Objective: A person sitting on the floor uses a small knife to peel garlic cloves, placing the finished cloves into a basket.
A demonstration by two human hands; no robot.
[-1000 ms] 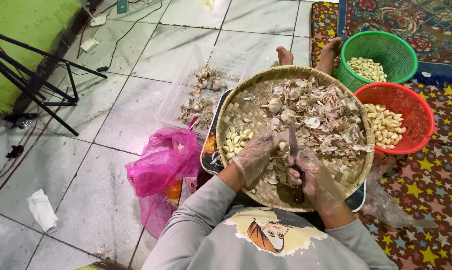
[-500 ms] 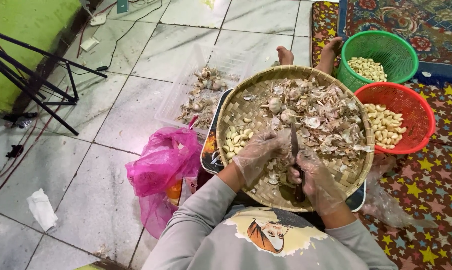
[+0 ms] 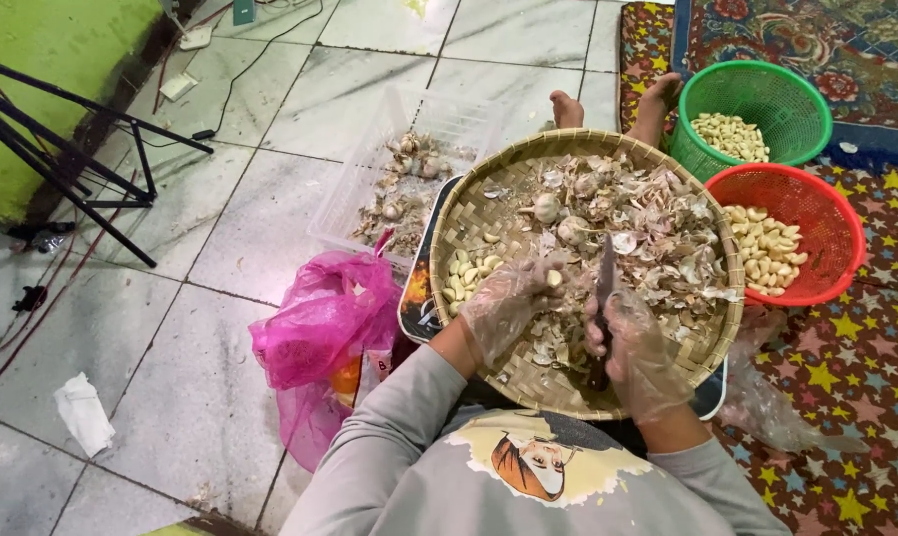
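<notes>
1. Left hand (image 3: 503, 303): gloved grip pinches a garlic clove (image 3: 554, 279) over the woven tray (image 3: 469, 213).
2. Right hand (image 3: 635, 342): clenched on a knife (image 3: 605, 288), blade upright, just right of the clove.

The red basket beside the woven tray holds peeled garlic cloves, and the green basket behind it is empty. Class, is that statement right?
Not quite. The head view shows the green basket is not empty: it also holds a heap of peeled garlic cloves. The rest stands: the red basket beside the woven tray holds peeled cloves.
</notes>
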